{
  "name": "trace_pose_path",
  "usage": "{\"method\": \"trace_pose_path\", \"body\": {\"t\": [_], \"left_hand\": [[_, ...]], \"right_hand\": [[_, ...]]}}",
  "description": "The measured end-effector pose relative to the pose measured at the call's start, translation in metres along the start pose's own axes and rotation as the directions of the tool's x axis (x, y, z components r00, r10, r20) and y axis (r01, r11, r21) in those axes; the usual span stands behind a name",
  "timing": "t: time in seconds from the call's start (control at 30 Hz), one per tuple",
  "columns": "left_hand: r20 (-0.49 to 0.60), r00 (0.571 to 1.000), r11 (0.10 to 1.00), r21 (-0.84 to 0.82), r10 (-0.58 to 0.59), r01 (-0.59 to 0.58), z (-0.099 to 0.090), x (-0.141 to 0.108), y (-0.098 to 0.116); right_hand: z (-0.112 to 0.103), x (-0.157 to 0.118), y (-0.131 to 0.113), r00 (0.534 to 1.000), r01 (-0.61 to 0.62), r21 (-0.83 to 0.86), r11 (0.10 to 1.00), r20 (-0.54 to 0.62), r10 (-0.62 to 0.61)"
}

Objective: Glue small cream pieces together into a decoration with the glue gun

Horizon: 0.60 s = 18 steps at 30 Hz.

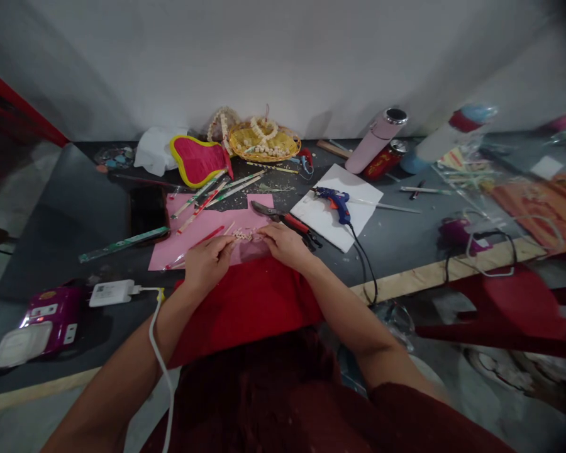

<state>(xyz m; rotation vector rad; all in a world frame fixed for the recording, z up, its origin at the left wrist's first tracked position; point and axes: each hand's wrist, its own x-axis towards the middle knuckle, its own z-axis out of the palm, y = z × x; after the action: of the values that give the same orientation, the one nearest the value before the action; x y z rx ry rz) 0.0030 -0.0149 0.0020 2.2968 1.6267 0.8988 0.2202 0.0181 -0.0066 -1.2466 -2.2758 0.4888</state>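
Between my two hands, over pink paper point(163, 255), is a small pale strand of bead-like pieces point(243, 235). My left hand point(210, 261) pinches its left end between thumb and fingers. At the other end, my right hand point(287, 244) has its fingers closed on the strand. Red-handled pliers point(295, 221) lie just beyond my right hand. Several chopsticks in printed wrappers point(200, 204) lie ahead of my left hand, and a red stick point(207, 236) rests on the paper. The strand's fine detail is too small to make out.
A blue glue gun point(336, 202) lies on white card point(368, 185), its cord hanging over the table edge. At the back are a wicker basket point(245, 151), a pink flask point(375, 141) and a red can point(384, 160). A white cable point(158, 352) crosses my left forearm.
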Motion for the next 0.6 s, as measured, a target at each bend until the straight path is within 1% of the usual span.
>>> {"method": "trace_pose_path", "body": {"t": [0.2, 0.33, 0.5, 0.6], "left_hand": [[-0.014, 1.0, 1.0, -0.026, 0.001, -0.001, 0.0, 0.0, -0.001], [-0.031, 1.0, 0.999, -0.045, 0.003, -0.004, 0.0, 0.0, -0.002], [-0.042, 0.999, 0.999, -0.042, 0.016, -0.018, 0.0, 0.0, -0.002], [-0.036, 0.999, 0.999, -0.042, -0.001, -0.001, 0.0, 0.001, -0.002]], "right_hand": [[-0.001, 0.0, -0.001, 0.999, -0.041, -0.006, 0.999, -0.009, 0.041], [0.002, -0.001, 0.0, 1.0, -0.029, -0.017, 0.999, -0.003, 0.029], [0.005, -0.002, -0.006, 0.999, -0.013, -0.113, 0.994, 0.037, 0.017], [0.006, -0.002, -0.013, 0.997, -0.016, -0.196, 0.98, 0.07, 0.03]]}}
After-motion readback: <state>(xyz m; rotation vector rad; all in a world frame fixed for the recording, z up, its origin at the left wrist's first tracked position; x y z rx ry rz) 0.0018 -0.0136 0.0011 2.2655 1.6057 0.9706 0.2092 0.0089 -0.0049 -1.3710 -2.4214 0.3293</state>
